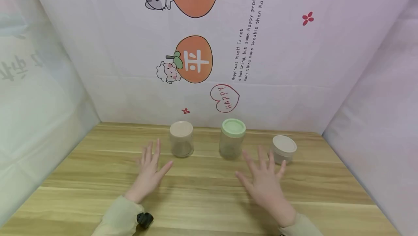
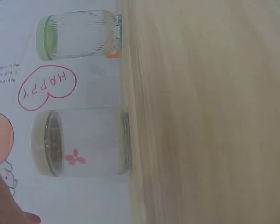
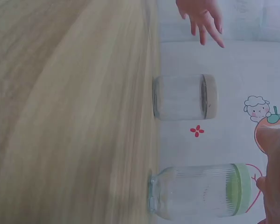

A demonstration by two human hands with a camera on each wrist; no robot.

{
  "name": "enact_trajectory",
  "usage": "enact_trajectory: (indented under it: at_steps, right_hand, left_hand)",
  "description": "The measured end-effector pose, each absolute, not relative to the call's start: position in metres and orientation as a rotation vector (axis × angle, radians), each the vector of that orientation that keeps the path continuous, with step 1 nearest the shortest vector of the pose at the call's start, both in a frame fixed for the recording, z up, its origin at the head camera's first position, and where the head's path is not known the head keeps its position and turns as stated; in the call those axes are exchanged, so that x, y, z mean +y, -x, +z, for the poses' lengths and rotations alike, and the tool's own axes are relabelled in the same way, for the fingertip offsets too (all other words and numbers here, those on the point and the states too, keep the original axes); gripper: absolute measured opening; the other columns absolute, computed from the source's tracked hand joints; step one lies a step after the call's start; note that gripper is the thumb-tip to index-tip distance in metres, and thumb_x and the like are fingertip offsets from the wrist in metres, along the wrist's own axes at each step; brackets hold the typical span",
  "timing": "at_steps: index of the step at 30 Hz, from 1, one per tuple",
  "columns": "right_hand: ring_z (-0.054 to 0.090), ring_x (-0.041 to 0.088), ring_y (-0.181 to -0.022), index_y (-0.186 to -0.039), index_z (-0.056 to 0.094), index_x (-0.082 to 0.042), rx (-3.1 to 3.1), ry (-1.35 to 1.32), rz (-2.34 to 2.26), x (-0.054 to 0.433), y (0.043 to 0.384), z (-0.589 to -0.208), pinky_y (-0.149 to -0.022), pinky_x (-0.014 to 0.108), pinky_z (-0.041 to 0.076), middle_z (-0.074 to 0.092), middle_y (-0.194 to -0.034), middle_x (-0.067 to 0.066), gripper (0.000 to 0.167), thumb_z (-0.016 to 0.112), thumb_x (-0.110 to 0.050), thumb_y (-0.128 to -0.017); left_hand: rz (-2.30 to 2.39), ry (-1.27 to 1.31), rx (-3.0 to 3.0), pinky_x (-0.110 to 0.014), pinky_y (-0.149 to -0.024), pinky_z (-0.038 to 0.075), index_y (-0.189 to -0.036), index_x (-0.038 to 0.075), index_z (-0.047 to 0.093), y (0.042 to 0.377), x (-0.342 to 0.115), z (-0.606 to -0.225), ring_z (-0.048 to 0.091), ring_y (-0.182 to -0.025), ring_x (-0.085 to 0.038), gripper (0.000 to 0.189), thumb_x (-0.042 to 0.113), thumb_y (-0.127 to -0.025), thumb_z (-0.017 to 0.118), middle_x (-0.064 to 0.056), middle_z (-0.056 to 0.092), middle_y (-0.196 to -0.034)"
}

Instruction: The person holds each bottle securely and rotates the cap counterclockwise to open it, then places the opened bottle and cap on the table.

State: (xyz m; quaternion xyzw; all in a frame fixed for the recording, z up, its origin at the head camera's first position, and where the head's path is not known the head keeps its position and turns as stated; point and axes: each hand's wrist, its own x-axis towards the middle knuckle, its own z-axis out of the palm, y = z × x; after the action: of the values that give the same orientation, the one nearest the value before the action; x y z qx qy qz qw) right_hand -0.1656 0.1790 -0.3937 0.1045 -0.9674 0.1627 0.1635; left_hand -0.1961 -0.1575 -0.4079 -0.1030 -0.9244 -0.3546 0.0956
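Observation:
Three clear jars with lids stand upright along the back of a wooden table. The left jar [image 1: 181, 145] has a beige lid, the middle jar [image 1: 230, 147] a green lid, and the short right jar [image 1: 283, 150] a whitish lid. My left hand [image 1: 148, 176], fingers spread, hovers in front and to the left of the beige-lidded jar, apart from it. My right hand [image 1: 265, 183], also spread, is in front of the gap between the green-lidded and short jars; its fingertips overlap the short jar in the head view. Neither hand holds anything.
The wooden table [image 1: 202, 199] ends at a white printed cloth [image 1: 284, 58] hanging behind the jars. More pale cloth hangs at the left and right sides. A dark round object [image 1: 145, 220] sits at my left cuff.

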Motion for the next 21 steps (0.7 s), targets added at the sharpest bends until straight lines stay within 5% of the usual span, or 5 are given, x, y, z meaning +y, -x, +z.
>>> enact_trajectory:
  at_steps: [9, 16, 21]
  right_hand:
    - [0.010, 0.056, -0.134, -0.146, 0.035, -0.019, -2.716, -0.420, 0.520, 0.170, 0.167, -0.400, -0.101, 0.076, 0.000, 0.015, -0.151, 0.029, 0.066, 0.052, -0.050, -0.091]
    - [0.017, 0.054, -0.133, -0.145, 0.036, -0.018, -2.674, -0.446, 0.543, 0.163, 0.170, -0.401, -0.102, 0.074, 0.006, 0.020, -0.149, 0.029, 0.064, 0.053, -0.048, -0.091]
    - [0.024, 0.052, -0.131, -0.144, 0.037, -0.016, -2.640, -0.466, 0.551, 0.159, 0.172, -0.401, -0.101, 0.072, 0.016, 0.026, -0.147, 0.029, 0.063, 0.054, -0.046, -0.091]
  left_hand:
    - [-1.668, 0.313, -2.554, -0.072, -0.105, -0.005, -0.144, 0.026, -0.031, 0.215, -0.150, -0.413, -0.019, -0.141, -0.039, 0.102, 0.035, -0.093, 0.057, -0.016, -0.018, -0.156]
    - [-1.725, 0.314, -2.456, -0.070, -0.108, 0.004, -0.148, 0.025, -0.023, 0.226, -0.145, -0.417, -0.006, -0.142, -0.043, 0.108, 0.026, -0.087, 0.067, -0.018, -0.008, -0.157]
    - [-1.738, 0.280, -2.436, -0.067, -0.110, 0.014, -0.151, 0.016, -0.005, 0.237, -0.140, -0.420, 0.005, -0.142, -0.042, 0.102, 0.025, -0.085, 0.071, -0.017, 0.000, -0.156]
